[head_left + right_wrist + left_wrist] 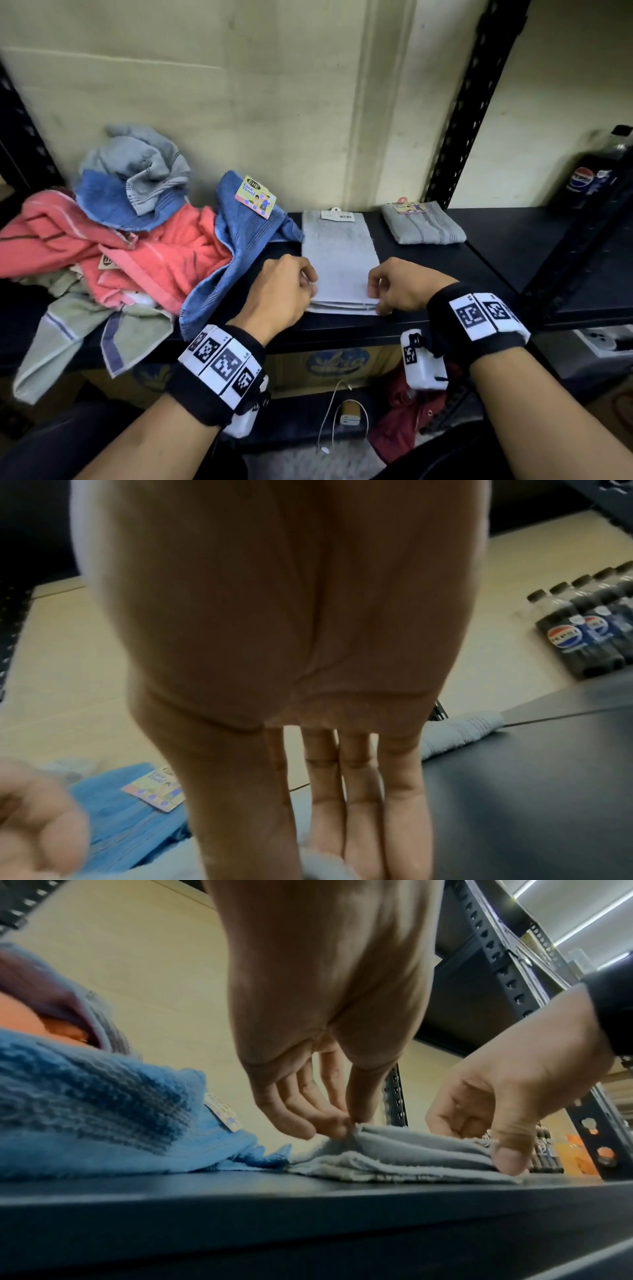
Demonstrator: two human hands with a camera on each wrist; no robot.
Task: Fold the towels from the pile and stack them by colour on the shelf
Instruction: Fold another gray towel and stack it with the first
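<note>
A grey towel (339,260), folded into a long strip, lies on the black shelf (496,246) in front of me. My left hand (310,287) pinches its near left corner (356,1129) between thumb and fingertips. My right hand (375,298) holds the near right corner, with the thumb (510,1156) on the towel's edge and the fingers (356,818) behind it. A folded grey towel (424,222) sits at the back right. The unfolded pile (137,240) of pink, blue, grey and green towels lies to the left.
A blue towel (239,240) with a paper label drapes from the pile right beside the grey strip. Pepsi bottles (589,178) stand at the far right. A black perforated upright (469,102) rises behind the folded towel. Boxes sit on the shelf below.
</note>
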